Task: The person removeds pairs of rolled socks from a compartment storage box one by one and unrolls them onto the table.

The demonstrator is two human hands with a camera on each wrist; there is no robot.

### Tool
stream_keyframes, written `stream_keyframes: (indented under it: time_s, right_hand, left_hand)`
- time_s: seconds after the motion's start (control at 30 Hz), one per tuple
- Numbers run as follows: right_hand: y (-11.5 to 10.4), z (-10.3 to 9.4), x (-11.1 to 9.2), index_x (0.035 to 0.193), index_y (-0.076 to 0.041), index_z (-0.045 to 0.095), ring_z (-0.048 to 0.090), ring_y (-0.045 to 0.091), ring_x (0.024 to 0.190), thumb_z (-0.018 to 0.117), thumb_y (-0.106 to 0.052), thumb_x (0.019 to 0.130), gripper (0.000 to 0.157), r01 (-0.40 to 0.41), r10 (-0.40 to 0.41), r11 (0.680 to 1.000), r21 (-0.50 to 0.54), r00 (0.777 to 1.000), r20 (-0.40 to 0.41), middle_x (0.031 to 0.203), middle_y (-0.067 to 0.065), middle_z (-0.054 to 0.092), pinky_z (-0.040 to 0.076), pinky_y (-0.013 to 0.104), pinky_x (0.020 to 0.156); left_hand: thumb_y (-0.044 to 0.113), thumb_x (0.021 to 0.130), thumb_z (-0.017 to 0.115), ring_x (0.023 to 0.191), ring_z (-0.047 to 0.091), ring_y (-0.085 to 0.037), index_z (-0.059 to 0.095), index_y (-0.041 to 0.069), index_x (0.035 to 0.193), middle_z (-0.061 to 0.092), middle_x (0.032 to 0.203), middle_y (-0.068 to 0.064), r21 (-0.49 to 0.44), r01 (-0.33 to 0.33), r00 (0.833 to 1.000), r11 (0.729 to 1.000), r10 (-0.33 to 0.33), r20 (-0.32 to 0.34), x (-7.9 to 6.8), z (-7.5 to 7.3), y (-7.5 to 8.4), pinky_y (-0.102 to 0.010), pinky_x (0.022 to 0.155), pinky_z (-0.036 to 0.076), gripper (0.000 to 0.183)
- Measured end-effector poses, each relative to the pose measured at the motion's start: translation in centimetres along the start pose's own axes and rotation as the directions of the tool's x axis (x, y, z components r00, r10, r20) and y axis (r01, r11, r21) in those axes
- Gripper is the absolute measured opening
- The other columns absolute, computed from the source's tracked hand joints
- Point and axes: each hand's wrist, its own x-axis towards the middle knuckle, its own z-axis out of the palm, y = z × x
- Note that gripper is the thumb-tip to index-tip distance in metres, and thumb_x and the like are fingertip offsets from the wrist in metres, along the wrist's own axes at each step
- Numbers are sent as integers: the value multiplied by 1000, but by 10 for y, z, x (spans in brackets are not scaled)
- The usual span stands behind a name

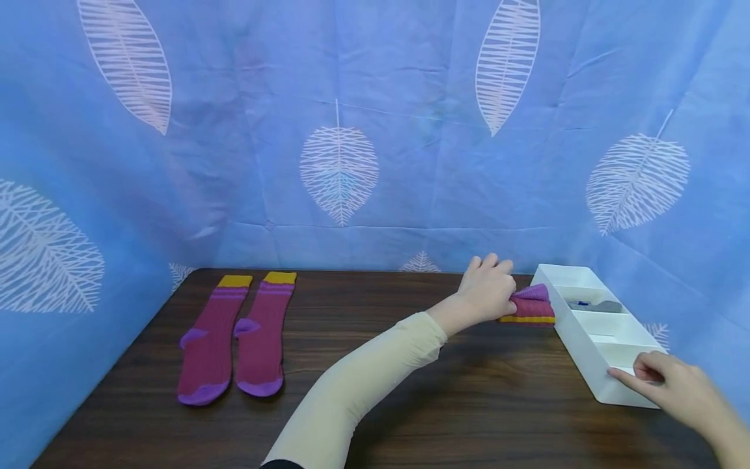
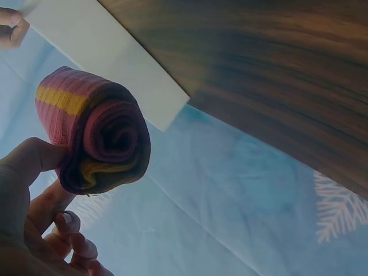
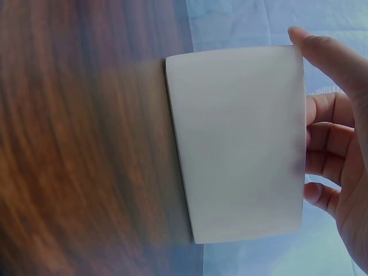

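Note:
My left hand (image 1: pixel 485 290) pinches a rolled-up pair of socks (image 1: pixel 532 311) between thumb and fingers, just left of a white divided storage box (image 1: pixel 574 355). In the left wrist view the sock roll (image 2: pixel 115 132) shows its spiral end, maroon with a yellow band; the head view also shows purple on it. At the box's near end is my right hand (image 1: pixel 674 384). In the right wrist view its thumb lies at a corner of the white end wall (image 3: pixel 241 144), and the curled fingers (image 3: pixel 330 138) pass behind that wall, their tips partly hidden.
Two maroon socks (image 1: pixel 205 352) (image 1: pixel 263 345) with purple heels and toes and yellow cuffs lie flat side by side on the left of the dark wooden table (image 1: pixel 445 404). A grey item (image 1: pixel 603 306) with a blue spot sits in a far compartment. Blue leaf-patterned cloth (image 1: pixel 410 176) hangs behind.

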Motion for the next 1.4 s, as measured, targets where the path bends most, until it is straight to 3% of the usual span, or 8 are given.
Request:
stream_keyframes:
  time_s: [0.43,0.77,1.0,1.27,1.4]
  right_hand:
    - [5,3,1,64,-24,42,26,-3,56,78,-38,79,42,-5,4,1000,22,1000,8,61,-10,31,19,23,55]
    - [6,2,1,64,-23,42,26,-2,56,78,-39,79,42,-16,16,1000,19,1000,15,61,-9,32,19,23,55]
    - [8,2,-1,64,-24,41,26,-3,56,79,-37,79,43,-5,5,999,33,1000,-4,61,-12,30,18,23,56]
    - [7,4,0,64,-23,42,26,-2,55,79,-38,79,42,0,0,1000,21,1000,-10,60,-10,32,19,23,55]
    - [5,4,3,64,-21,43,26,-1,55,78,-38,80,42,-5,4,1000,18,1000,11,60,-8,32,19,23,55]
  left_hand:
    - [44,90,63,86,30,-13,75,37,93,44,93,13,-12,-15,998,1000,15,-60,-44,11,-31,-28,73,20,14]
    - [43,86,66,89,36,-12,76,37,100,49,93,12,-84,97,991,992,-104,-80,-72,18,-54,-29,74,28,18]
    - [42,86,66,88,38,-13,76,35,105,50,91,11,-127,173,982,977,-181,-52,-92,24,-67,-29,72,28,23]
    - [41,86,68,90,41,-14,77,34,103,54,95,10,-147,199,979,969,-202,1,-111,26,-74,-29,73,30,21]
    - [40,86,69,93,43,-14,77,32,105,56,100,10,-174,222,975,959,-216,57,-118,31,-80,-31,77,32,22]
